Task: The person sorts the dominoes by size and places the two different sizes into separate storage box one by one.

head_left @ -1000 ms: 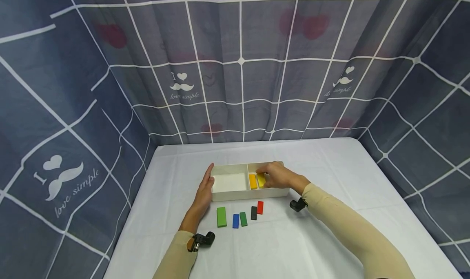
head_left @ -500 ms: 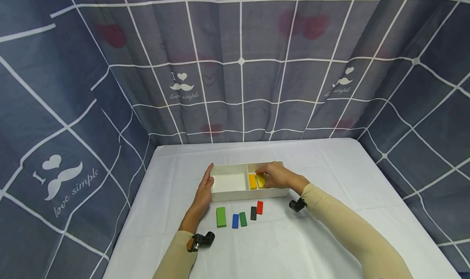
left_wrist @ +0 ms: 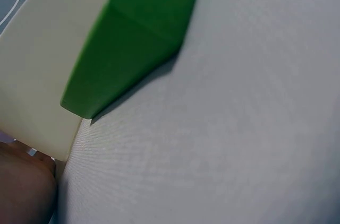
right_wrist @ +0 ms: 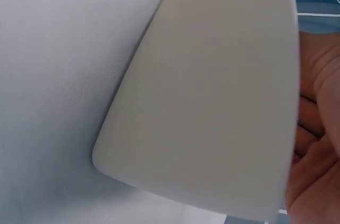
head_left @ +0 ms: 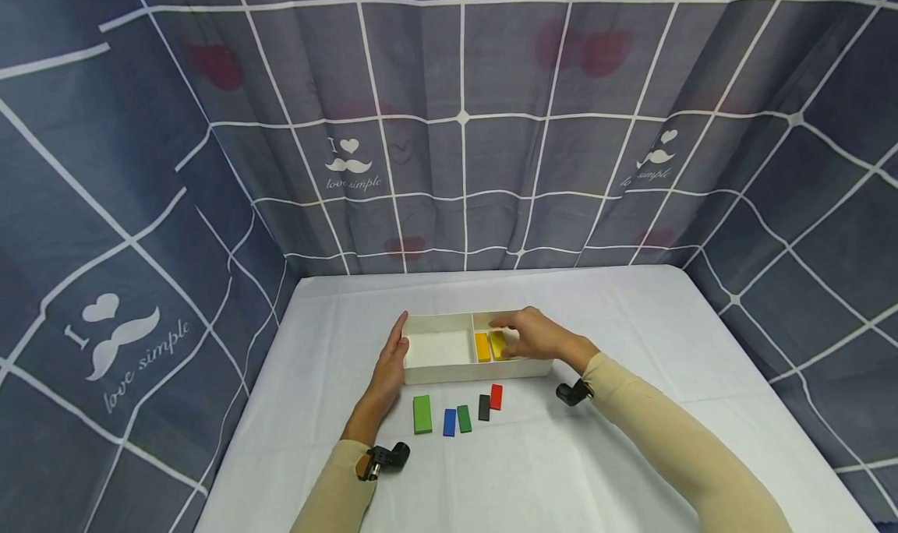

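In the head view a long cream box (head_left: 456, 372) with a divider lies on the table. My left hand (head_left: 384, 373) rests along its left end, fingers straight. My right hand (head_left: 540, 336) reaches into the right compartment, its thumb and fingers spread about a yellow block (head_left: 497, 344) that lies there. Left of that block is an orange-yellow block (head_left: 482, 347). In the right wrist view the box wall (right_wrist: 202, 96) hides the fingertips, and only part of the right hand (right_wrist: 319, 128) shows beyond it.
In front of the box lie a light green block (head_left: 422, 414), a blue block (head_left: 450, 422), a dark green block (head_left: 464, 418), a black block (head_left: 485, 407) and a red block (head_left: 496, 397). A grey checked curtain (head_left: 435, 159) stands behind and beside the white-covered table (head_left: 561, 471).
My right hand's thumb and fingers have spread slightly, and its wrist has shifted a little to the right. The left hand and the box have stayed in place.
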`<state>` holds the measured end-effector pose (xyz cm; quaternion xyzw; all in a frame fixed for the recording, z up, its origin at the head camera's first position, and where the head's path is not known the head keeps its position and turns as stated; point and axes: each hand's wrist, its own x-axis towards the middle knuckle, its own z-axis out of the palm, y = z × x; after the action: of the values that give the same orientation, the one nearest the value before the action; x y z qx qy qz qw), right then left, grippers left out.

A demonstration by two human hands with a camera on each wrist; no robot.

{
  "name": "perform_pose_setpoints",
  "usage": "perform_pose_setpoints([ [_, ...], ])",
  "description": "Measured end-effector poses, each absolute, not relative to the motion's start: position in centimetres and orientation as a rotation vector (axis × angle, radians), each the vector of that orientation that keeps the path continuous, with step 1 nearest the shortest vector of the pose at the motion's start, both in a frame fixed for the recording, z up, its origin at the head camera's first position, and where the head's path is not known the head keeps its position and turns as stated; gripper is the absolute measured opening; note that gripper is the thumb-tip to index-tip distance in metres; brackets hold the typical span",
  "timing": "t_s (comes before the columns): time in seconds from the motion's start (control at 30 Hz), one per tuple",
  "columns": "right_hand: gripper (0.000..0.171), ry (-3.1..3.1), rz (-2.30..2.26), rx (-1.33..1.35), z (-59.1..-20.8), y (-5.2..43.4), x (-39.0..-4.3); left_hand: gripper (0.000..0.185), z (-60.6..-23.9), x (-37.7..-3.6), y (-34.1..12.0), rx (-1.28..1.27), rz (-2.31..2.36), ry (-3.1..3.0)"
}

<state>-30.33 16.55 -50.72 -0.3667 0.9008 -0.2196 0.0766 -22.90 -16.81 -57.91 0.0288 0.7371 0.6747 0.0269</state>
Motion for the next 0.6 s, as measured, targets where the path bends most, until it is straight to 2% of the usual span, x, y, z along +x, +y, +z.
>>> perform_pose_setpoints([
  [0.6, 0.061, 2.683, -0.893, -1.041, -48.4, 17.7, -27.7, 0.057, -57.9, -22.8, -16.7, 0.080, 2.083, 2.284],
])
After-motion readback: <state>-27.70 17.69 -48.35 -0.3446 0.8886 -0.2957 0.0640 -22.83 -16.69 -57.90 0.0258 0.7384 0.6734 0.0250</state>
